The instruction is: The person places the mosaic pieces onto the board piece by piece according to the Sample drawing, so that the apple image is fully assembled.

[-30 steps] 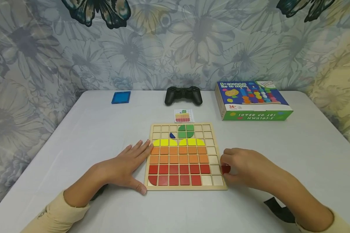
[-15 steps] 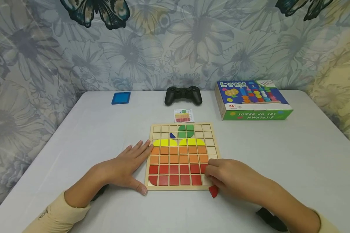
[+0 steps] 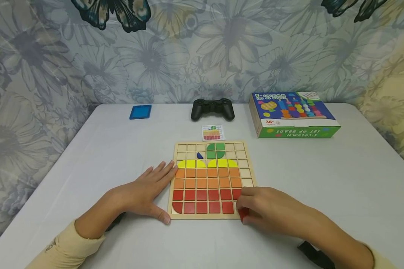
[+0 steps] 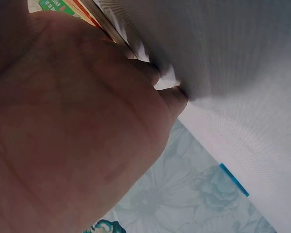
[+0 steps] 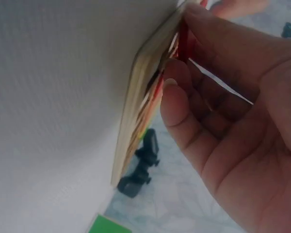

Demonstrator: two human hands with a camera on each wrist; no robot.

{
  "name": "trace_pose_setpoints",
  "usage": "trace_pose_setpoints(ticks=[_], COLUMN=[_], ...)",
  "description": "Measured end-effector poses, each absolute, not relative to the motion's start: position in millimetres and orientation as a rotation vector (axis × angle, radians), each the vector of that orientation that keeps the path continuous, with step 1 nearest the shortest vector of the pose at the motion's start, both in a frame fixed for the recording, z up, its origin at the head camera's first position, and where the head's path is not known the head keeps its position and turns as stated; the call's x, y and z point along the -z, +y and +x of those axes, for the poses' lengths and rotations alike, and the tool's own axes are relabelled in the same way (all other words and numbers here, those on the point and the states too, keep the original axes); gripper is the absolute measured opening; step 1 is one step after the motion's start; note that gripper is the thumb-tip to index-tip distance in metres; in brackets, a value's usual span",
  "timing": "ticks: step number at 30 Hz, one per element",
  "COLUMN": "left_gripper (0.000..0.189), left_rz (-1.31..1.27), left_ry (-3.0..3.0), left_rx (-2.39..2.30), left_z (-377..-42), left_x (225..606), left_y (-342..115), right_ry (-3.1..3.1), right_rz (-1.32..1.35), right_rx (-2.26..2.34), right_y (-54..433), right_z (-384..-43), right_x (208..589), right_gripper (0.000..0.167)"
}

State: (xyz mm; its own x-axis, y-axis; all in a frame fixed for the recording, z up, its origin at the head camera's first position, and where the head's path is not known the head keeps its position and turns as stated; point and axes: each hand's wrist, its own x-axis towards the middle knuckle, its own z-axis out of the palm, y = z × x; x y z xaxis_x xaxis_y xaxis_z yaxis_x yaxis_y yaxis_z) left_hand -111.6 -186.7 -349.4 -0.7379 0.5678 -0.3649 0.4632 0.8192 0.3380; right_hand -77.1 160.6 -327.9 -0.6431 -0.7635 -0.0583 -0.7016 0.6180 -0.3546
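Note:
A wooden grid board lies on the white table, filled with rows of red, orange and yellow tiles. Four-part green tiles and a small blue tile sit near its top. My left hand rests flat with fingers spread, fingertips and thumb at the board's left edge. Over the lower right corner, my right hand pinches a red tile between thumb and fingers. In the right wrist view that red tile stands tilted close over the board.
A pattern card lies just beyond the board. Farther back are a black game controller, a blue square tray and a colourful toy box. A floral cloth hangs behind the table.
My right hand has moved left from beside the board to its lower right corner with the red tile, which has turned in the fingers. My left hand has stayed put.

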Motion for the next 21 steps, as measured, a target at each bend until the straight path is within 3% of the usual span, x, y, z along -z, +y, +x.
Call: trace_pose_setpoints(ticks=[21], left_gripper=[0.139], left_rz=[0.756], left_ry=[2.544], left_rx=[-0.301], left_z=[-110.9], left_x=[350.2], left_y=[-186.3], right_ry=[2.686], right_rz=[-1.233], right_rx=[0.680], right_y=[158.4], right_z=[-74.9], right_x=[328.9], right_gripper=[0.024])
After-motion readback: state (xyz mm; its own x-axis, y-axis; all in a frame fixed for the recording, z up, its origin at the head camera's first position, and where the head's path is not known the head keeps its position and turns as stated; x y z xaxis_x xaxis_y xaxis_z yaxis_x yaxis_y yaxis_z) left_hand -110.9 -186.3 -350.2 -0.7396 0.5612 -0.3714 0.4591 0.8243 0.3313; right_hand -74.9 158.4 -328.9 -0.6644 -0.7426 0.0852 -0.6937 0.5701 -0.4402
